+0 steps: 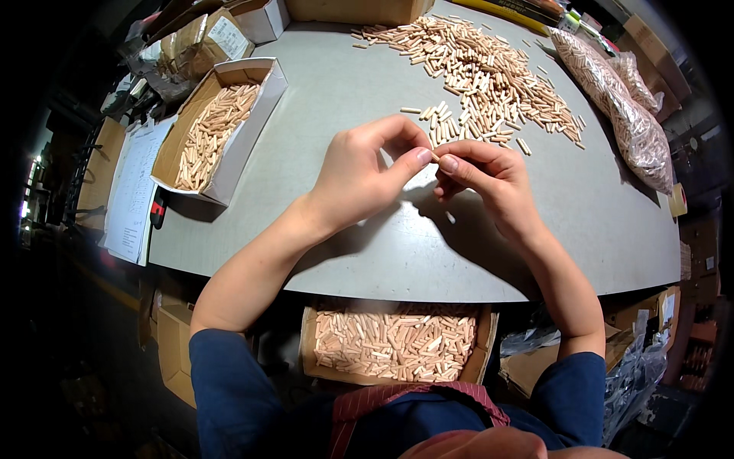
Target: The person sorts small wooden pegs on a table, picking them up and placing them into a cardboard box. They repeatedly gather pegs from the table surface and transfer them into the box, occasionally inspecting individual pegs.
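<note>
Both of my hands meet above the middle of the grey table (359, 268). A small wooden dowel (435, 158) is pinched between them, mostly covered by the fingertips. My left hand (375, 164) closes thumb and forefinger on one end. On the other end, my right hand (485, 176) grips with its thumb and bent fingers. Just beyond the fingers lies a large loose pile of wooden dowels (489, 73), with a few strays at its near edge.
A white cardboard box (256, 122) of dowels stands at the left, beside paper sheets (138, 191) and a red-black tool (158, 209). Another dowel-filled box (478, 359) sits below the table's front edge. Clear bags of dowels (623, 115) lie at the right. Boxes (352, 11) line the back.
</note>
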Action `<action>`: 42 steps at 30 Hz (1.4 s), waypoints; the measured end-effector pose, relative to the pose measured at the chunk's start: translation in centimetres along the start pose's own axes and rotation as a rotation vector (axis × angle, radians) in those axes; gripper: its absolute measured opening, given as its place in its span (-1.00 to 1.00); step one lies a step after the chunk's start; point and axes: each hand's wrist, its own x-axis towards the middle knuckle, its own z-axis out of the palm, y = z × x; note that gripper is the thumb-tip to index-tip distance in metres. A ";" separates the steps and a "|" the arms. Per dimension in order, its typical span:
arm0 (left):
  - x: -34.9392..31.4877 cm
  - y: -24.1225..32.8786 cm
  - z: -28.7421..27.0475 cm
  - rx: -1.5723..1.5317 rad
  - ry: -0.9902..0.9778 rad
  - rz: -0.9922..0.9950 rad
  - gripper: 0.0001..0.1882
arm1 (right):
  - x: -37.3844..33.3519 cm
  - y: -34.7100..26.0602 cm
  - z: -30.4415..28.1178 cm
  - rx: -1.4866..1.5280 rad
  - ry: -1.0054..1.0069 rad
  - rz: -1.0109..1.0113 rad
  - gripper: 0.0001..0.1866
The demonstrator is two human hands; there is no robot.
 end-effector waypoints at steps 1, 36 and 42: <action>0.0 0.1 -0.1 0.018 -0.006 0.002 -0.85 | 0.0 0.0 -0.1 -0.014 -0.005 -0.008 -0.69; 0.1 -0.8 0.2 -0.199 -0.037 -0.144 -0.82 | -0.1 -0.4 0.3 0.069 -0.004 -0.029 -0.76; -0.1 -0.8 0.4 -0.171 -0.031 -0.116 -0.83 | -0.1 0.0 0.3 0.073 0.001 -0.041 -0.76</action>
